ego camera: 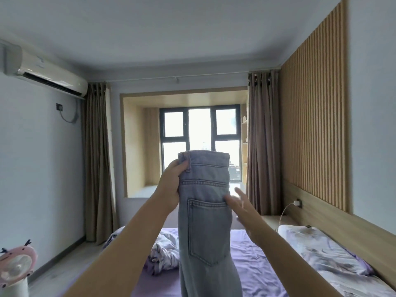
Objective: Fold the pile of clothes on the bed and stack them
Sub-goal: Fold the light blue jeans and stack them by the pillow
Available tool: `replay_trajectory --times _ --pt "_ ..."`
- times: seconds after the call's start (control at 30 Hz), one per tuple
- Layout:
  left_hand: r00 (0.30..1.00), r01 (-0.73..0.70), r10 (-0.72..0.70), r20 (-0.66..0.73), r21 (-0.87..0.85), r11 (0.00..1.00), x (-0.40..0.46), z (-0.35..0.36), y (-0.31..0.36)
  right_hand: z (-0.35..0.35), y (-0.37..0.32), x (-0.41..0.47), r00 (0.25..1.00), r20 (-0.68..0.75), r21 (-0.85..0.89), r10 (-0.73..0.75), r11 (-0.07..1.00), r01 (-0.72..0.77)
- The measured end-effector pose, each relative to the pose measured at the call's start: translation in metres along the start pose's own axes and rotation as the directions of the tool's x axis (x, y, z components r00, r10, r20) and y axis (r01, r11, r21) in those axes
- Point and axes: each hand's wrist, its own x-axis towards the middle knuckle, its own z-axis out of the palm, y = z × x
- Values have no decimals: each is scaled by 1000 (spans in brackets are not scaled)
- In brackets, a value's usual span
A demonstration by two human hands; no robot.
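Note:
A pair of light blue jeans [206,221] hangs upright in front of me, folded lengthwise, with the back pocket facing me and the waistband on top. My left hand [171,185] grips the jeans at the waistband's left edge, thumb over the belt loop. My right hand [242,205] is beside the right edge of the jeans near the pocket, fingers spread and straight, blurred; fingertips touch the denim. The legs drop below the frame's bottom edge over the purple bed [261,264].
A crumpled floral quilt [164,251] lies on the bed behind the jeans. A pillow [317,249] lies at the right by the wooden headboard [334,221]. A pink fan [16,266] stands at bottom left. Curtains and a window are ahead.

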Motion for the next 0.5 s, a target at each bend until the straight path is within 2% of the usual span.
replay_trajectory --times 0.1,0.2,0.33,0.37,0.4,0.43,0.47,0.5 --pt "998 -51 50 -29 -20 998 4 -19 16 14 20 -7 986 168 103 -3 995 -14" --pt "986 -100 109 -129 74 992 10 -49 29 26 11 -5 992 102 165 -81 984 63" --pt "939 11 110 -324 349 937 10 -92 27 35 -25 -2 978 47 297 -205 937 182" --pt "915 21 166 -367 455 890 5 -99 25 41 -31 -3 970 45 257 -239 941 220" --pt "868 12 288 -404 597 802 0 -103 22 48 -35 -5 960 40 185 -275 947 264" --pt "806 -23 451 -383 741 671 -8 -104 19 55 -36 -7 950 43 99 -310 947 305" --pt "750 -118 604 -270 844 523 -19 -100 19 62 -35 -10 938 64 16 -341 940 341" --pt "727 -247 680 -94 888 388 -29 -91 20 69 -33 -13 927 92 -63 -365 927 371"
